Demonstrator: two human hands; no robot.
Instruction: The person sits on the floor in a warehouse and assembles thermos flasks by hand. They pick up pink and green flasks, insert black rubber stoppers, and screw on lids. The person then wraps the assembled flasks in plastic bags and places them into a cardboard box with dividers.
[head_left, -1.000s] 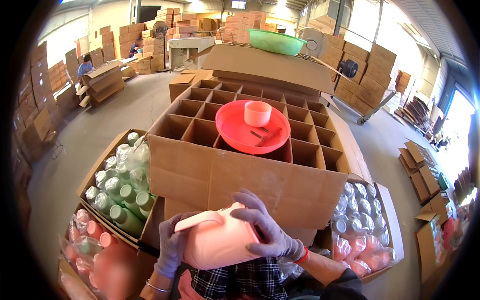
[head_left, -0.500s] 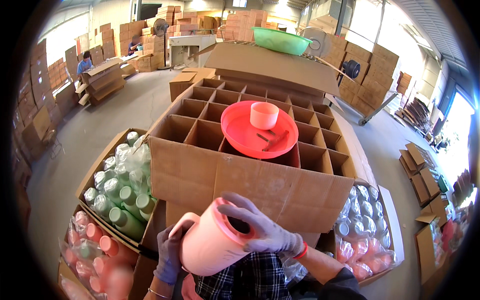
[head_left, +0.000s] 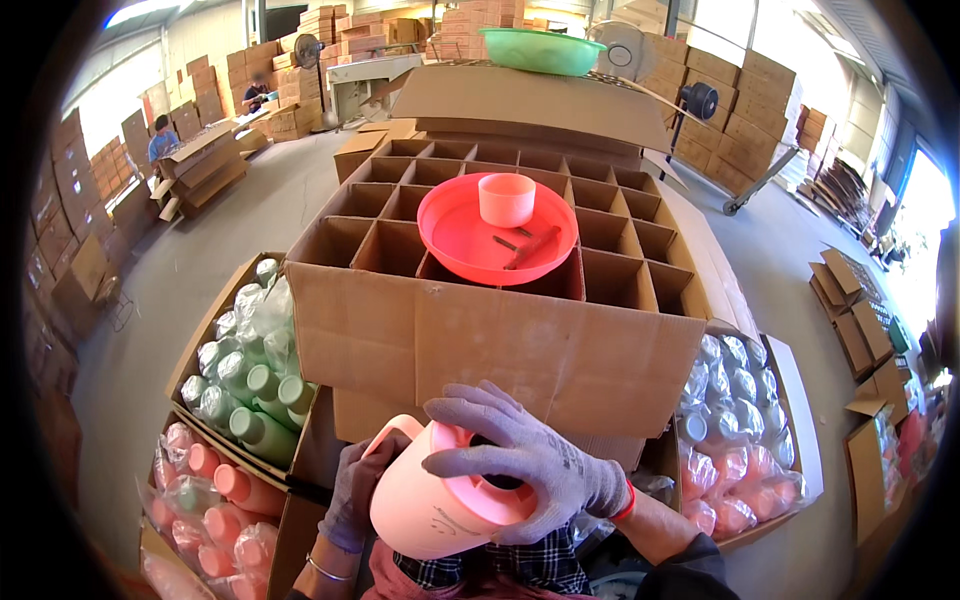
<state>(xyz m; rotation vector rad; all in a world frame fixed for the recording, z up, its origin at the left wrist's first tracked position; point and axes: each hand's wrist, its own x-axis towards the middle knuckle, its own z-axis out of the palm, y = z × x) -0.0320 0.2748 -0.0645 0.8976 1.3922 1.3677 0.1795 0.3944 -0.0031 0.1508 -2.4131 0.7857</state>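
A pink plastic jug [head_left: 415, 512] is tilted in front of me, its open mouth with a dark hollow facing up and right. My left hand [head_left: 352, 492], in a grey glove, is closed around the jug at its handle side. My gloved right hand [head_left: 550, 465] lies over the mouth, fingers across the rim and thumb underneath, gripping the jug. Beyond them stands a divided cardboard carton [head_left: 490, 350]. On its dividers rests a red-pink basin [head_left: 440, 235] holding a small pink cup [head_left: 506, 200] and several thin brown pieces [head_left: 530, 248].
At left are a box of green bottles [head_left: 262, 432] and a box of pink bottles [head_left: 225, 525], partly bagged. On the right, another box holds bagged bottles [head_left: 735, 430]. A green basin [head_left: 543, 52] sits behind the carton. Two people work far left near stacked boxes.
The jug has shifted slightly right and down in my hands. My right hand's fingers have moved further over its mouth. The view has tilted slightly, and my left hand still holds the handle side.
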